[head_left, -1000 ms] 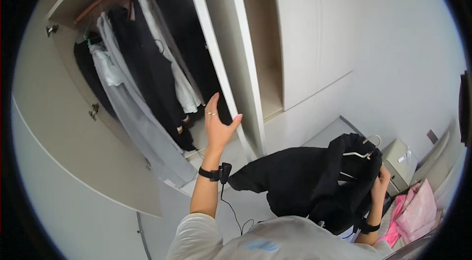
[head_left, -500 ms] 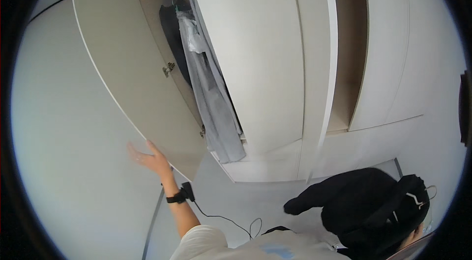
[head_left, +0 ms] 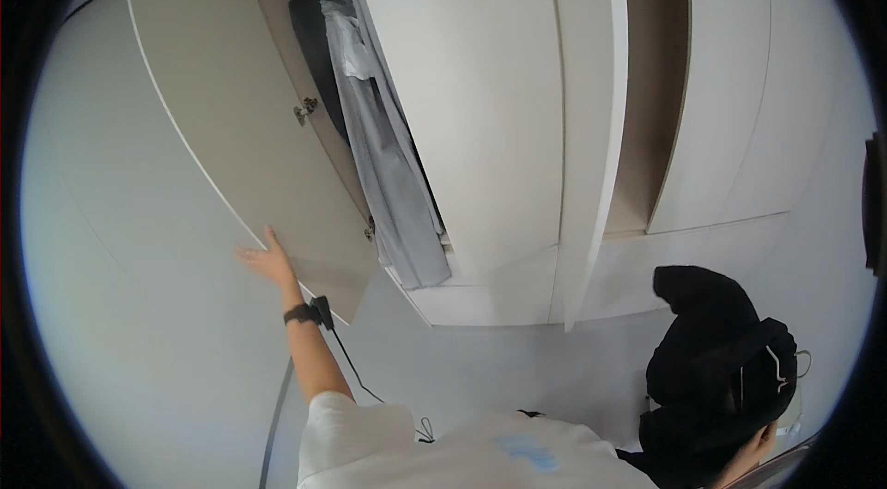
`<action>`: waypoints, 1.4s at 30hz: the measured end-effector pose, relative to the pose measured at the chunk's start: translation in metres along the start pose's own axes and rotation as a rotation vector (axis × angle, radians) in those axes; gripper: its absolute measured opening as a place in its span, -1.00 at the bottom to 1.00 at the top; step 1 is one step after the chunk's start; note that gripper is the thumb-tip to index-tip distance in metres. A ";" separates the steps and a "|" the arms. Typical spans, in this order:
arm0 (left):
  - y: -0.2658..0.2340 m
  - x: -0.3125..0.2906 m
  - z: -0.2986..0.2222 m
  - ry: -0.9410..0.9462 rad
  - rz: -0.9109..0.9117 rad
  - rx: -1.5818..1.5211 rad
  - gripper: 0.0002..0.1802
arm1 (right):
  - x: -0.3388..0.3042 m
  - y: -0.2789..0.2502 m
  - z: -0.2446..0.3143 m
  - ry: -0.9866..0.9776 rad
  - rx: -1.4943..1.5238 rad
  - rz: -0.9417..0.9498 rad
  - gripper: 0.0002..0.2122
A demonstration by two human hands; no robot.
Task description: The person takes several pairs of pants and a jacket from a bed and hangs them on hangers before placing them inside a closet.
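My left hand (head_left: 266, 260) is at the free edge of the open wardrobe door (head_left: 231, 119), thumb on the door's inner side and the other fingers stretched out past the edge. It looks slightly smeared; whether it presses on the door I cannot tell. At the lower right my right hand (head_left: 762, 441) holds a black garment (head_left: 707, 378), its fingers partly hidden beneath the cloth. A hanger (head_left: 781, 367) pokes out of the garment. Inside the wardrobe, a long grey garment (head_left: 383, 165) hangs beside a dark garment (head_left: 319, 50).
A second wardrobe door (head_left: 591, 119) stands ajar in front of me, beside an open compartment (head_left: 647, 91). A pale wall (head_left: 92, 258) rises on the left. From a black band (head_left: 309, 311) on my left wrist, a cable (head_left: 351, 364) runs down to my shirt.
My left hand has shifted a little up and left along the door's edge. The black garment's loose end has swung from pointing left to pointing up. The view has shifted slightly.
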State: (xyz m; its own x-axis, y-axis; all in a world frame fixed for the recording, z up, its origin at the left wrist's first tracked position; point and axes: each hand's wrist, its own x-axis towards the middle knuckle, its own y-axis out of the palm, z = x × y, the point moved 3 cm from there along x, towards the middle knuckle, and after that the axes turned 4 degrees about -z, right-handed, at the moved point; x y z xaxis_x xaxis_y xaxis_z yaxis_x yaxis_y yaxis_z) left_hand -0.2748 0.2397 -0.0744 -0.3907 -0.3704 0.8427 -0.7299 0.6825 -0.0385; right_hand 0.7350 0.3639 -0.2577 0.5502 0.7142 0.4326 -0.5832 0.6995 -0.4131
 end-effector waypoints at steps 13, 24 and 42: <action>0.030 -0.057 0.037 -0.108 0.240 0.131 -0.25 | 0.001 0.019 -0.016 0.005 -0.136 -0.037 -0.60; 0.038 -0.163 -0.068 -0.080 0.581 -0.226 -0.38 | -0.006 0.015 0.047 0.026 -0.068 -0.019 -0.61; 0.355 -0.382 0.132 -0.775 1.313 -0.116 0.12 | -0.108 0.130 0.186 0.069 -0.351 -0.057 -0.71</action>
State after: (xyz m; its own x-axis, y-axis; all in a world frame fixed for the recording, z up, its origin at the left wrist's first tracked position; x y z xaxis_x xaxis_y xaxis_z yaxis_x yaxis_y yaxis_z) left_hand -0.4588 0.5401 -0.4806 -0.9205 0.3136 -0.2332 0.3874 0.8111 -0.4383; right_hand 0.4886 0.3726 -0.2092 0.6216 0.6655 0.4131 -0.3160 0.6956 -0.6452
